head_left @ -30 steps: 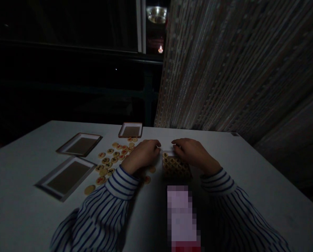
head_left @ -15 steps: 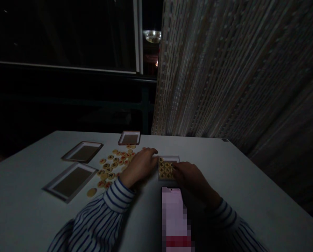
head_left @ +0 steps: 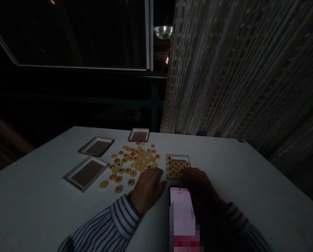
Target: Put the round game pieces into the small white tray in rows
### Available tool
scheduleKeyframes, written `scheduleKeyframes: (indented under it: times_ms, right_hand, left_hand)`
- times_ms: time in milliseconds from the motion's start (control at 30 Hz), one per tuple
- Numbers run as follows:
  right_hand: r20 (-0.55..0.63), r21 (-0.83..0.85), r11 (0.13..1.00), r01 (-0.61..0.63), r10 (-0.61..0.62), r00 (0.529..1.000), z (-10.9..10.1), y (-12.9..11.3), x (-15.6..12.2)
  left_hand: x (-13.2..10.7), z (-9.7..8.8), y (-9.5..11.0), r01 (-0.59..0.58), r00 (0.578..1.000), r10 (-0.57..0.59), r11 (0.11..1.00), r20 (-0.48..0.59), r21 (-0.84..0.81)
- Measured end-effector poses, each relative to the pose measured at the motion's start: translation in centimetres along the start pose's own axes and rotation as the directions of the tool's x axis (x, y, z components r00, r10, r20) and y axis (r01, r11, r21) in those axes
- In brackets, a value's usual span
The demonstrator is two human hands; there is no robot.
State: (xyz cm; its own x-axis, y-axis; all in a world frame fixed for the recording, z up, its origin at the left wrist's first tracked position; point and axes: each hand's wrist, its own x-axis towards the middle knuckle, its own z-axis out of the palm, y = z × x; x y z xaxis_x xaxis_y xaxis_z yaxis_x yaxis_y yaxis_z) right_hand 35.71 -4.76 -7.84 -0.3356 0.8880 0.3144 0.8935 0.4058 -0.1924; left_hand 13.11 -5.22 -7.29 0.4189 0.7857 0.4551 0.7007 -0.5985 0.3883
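Note:
My left hand (head_left: 149, 189) rests low over the table with its fingers stretched out and nothing seen in them. Just beyond it lies a loose spread of round Chinese chess pieces (head_left: 131, 181), some with red or black characters up, others blank side up. My right hand (head_left: 199, 182) reaches to the front right corner of a shallow box (head_left: 177, 156), its fingers curled together at the chess pieces inside. Several dark-lettered pieces (head_left: 175, 163) lie in rows there, with one alone at the far left corner. The hand hides the box's near right part and whatever its fingertips hold.
Two shallow trays (head_left: 109, 141) (head_left: 105, 163) sit on the left side of the white table (head_left: 224, 168), and a third tray (head_left: 148, 134) near its far edge. A lit phone (head_left: 181, 199) lies between my forearms. A string curtain (head_left: 198, 87) hangs behind.
My left hand has drawn back toward me from beside the box, uncovering more loose pieces. My right hand stays at the box, now lower at its near right corner. The view has shifted left.

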Motion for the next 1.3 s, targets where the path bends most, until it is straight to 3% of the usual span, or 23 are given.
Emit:
scheduleKeyframes:
  times_ms: [633, 1300]
  right_hand:
    - [-0.038, 0.036, 0.999, 0.026, -0.024, 0.999, -0.15, -0.07, -0.13]
    - [-0.079, 0.088, 0.996, 0.022, -0.015, 0.997, 0.02, -0.12, -0.27]
  left_hand:
    - [-0.07, -0.37, 0.06, 0.005, 0.995, -0.001, 0.999, 0.098, -0.04]
    - [0.31, -0.28, -0.33, 0.0, 1.0, 0.003, 0.986, 0.014, -0.165]
